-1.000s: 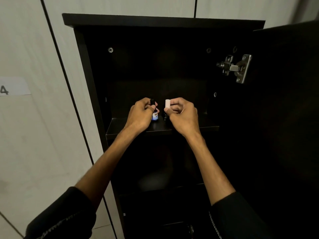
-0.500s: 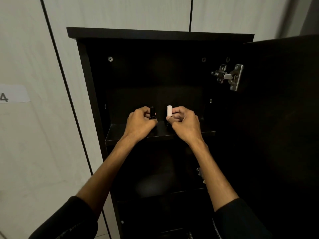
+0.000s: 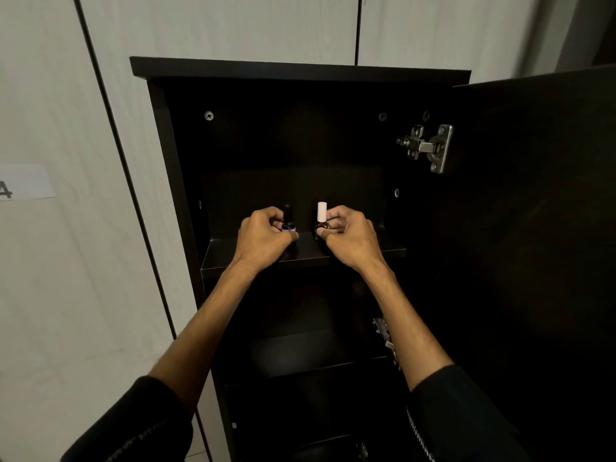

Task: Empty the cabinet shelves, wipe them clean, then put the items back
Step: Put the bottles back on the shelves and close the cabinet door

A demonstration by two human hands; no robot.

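Observation:
A dark cabinet point(image 3: 173, 181) stands open in front of me, its top shelf point(image 3: 226, 255) at hand height. My left hand point(image 3: 263, 240) grips a small bottle with a black cap point(image 3: 288, 216) over the shelf's middle. Beside it, my right hand point(image 3: 348, 238) pinches a small dark bottle with a white cap point(image 3: 321, 213). Both bottles stand upright, a short gap between them. Whether their bases touch the shelf is hidden by my fingers.
The cabinet door point(image 3: 540, 228) hangs open to the right on a metal hinge point(image 3: 430, 148). Lower shelves point(image 3: 300, 365) lie in deep shadow. A pale panelled wall point(image 3: 66, 261) flanks the cabinet on the left, with a label marked 4 point(image 3: 20, 183).
Both hands have stayed over the top shelf with their bottles. The bottles have sunk a little toward the shelf and the view has drawn back and tilted upward.

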